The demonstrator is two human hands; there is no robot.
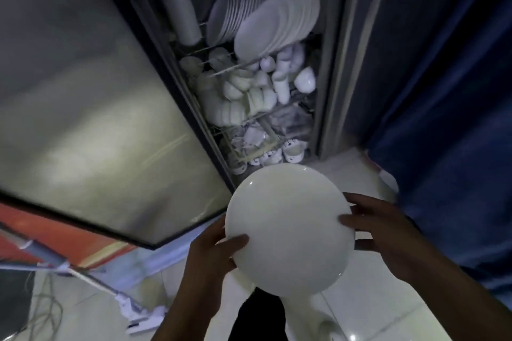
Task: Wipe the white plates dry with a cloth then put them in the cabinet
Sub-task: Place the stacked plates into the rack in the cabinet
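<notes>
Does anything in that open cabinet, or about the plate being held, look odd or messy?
The plate, held by the left hand and right hand, looks whole. In the cabinet, cups lie jumbled on a lower rack, unlike the neat row of plates above.

A plate point(288, 230) is sitting low in the centre, in front of the open cabinet point(336, 63), with the left hand point(213, 255) gripping its left edge and the right hand point(385, 232) gripping its right edge. The cabinet door point(91, 97) is swinging out to the left. Inside, racks are lying one above another: upright plates point(266, 19) are standing in a row above, bowls and cups point(257, 83) are sitting beneath them, and small cups point(277, 152) are lying lowest, just behind the held plate. A curtain point(448, 91) is hanging right of the cabinet. The floor point(374, 310) is lying beneath the hands.
</notes>
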